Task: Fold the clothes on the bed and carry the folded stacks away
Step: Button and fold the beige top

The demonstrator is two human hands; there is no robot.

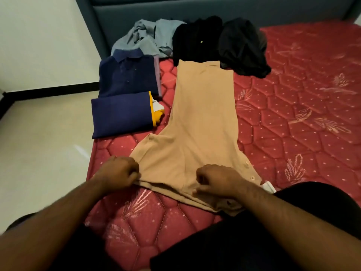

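Your long folded shirt (203, 122) lay lengthwise on the mattress (293, 114), its near end under your left hand (119, 172) and right hand (216, 179). Left of it sat two folded garments, the polo shirt (127, 75) behind the other (121, 116). Behind, against the bed frame (214, 8), three unfolded garments lay side by side.
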